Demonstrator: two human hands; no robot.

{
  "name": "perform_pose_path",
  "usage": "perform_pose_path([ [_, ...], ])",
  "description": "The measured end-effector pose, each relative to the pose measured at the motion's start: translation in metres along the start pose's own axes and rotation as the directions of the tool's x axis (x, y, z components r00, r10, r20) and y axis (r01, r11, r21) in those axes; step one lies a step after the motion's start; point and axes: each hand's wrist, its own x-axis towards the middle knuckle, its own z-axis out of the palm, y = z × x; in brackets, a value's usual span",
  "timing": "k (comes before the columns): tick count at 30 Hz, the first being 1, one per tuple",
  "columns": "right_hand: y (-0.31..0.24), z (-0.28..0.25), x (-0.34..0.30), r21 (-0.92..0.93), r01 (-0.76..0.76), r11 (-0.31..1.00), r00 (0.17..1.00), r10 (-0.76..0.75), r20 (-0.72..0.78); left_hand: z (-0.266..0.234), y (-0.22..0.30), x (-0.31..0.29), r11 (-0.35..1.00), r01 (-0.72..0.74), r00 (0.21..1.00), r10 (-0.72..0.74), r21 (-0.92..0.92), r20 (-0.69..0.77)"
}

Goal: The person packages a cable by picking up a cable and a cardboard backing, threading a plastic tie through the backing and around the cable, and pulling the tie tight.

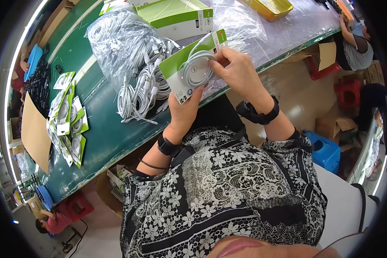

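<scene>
My left hand (184,112) grips the lower edge of a green and white packaging card (170,68), holding it tilted above the table's near edge. A coiled white cable (188,75) lies against the card's front. At the card's right side, my right hand (238,72) pinches the coil between thumb and fingers. Just beyond the left hand is a heap of loose white cables (135,101) with plugs. Behind that heap, a clear plastic bag (116,36) bulges with more coiled cables.
Carded cables (66,118) form a pile at the left of the green table (105,139), beside a brown cardboard sheet (33,133). A green and white box (180,21) stands behind the bag; a yellow tray (268,9) sits farther back. Other people are around the table.
</scene>
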Motion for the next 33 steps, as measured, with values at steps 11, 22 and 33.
perform_pose_path([
  [11,0.009,-0.002,0.007,-0.016,-0.051,0.999,0.995,0.053,0.083,0.002,-0.001,0.003,0.985,-0.114,0.992,0.118,0.128,-0.032],
  [22,0.010,0.004,0.001,-0.209,0.161,0.965,0.987,-0.156,0.040,0.000,-0.002,0.005,0.953,0.107,0.991,-0.126,-0.285,-0.052],
  [33,0.011,0.010,-0.018,-0.240,0.447,0.862,0.893,-0.447,0.056,-0.002,-0.005,0.006,0.896,0.139,0.987,-0.160,-0.422,-0.014],
])
